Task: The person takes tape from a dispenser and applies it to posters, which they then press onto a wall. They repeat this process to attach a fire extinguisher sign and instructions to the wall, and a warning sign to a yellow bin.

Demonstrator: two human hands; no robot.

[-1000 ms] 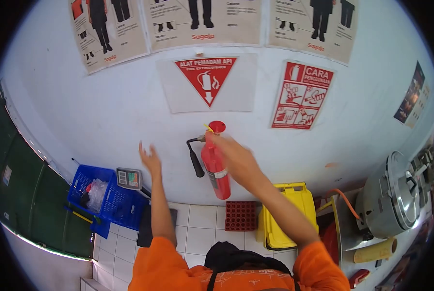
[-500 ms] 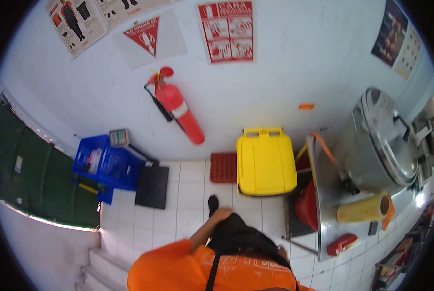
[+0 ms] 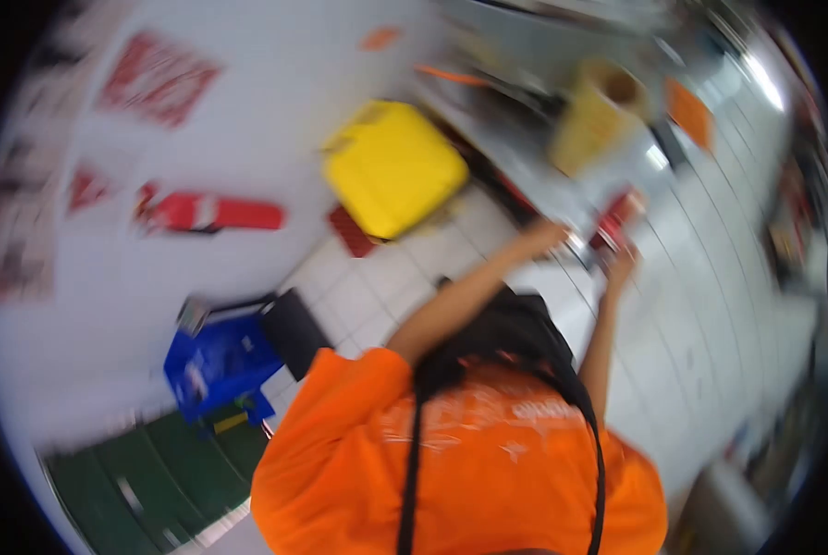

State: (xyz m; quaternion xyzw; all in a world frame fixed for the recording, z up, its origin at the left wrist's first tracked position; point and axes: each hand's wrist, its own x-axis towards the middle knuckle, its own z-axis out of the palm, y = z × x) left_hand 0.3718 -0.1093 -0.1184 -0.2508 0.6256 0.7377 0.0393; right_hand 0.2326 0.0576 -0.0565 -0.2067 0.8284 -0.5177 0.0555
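Note:
Motion blurs the head view. My left hand [image 3: 547, 237] reaches across to the near edge of the steel table [image 3: 534, 176], left of a red hand-sized object [image 3: 617, 220] whose exact kind I cannot make out. At the near end of that red object is my right hand [image 3: 621, 265], touching it or very close. The fingers of both hands are smeared, so their grip does not show. Farther back on the table stands a yellowish roll of wrapping film [image 3: 576, 139], with a dark flat thing [image 3: 668, 143] and an orange piece [image 3: 690, 115] beside it.
A large metal pot [image 3: 515, 42] occupies the table's far end. A yellow lidded bin [image 3: 395, 171] stands left of the table. Blue crates [image 3: 220, 365] and a black platform scale [image 3: 295, 331] are on the tiled floor. A red fire extinguisher [image 3: 220, 212] hangs on the wall.
My view has swung right toward the table. Both hands have come forward to its near edge, by the red object; the left was down by my thigh before.

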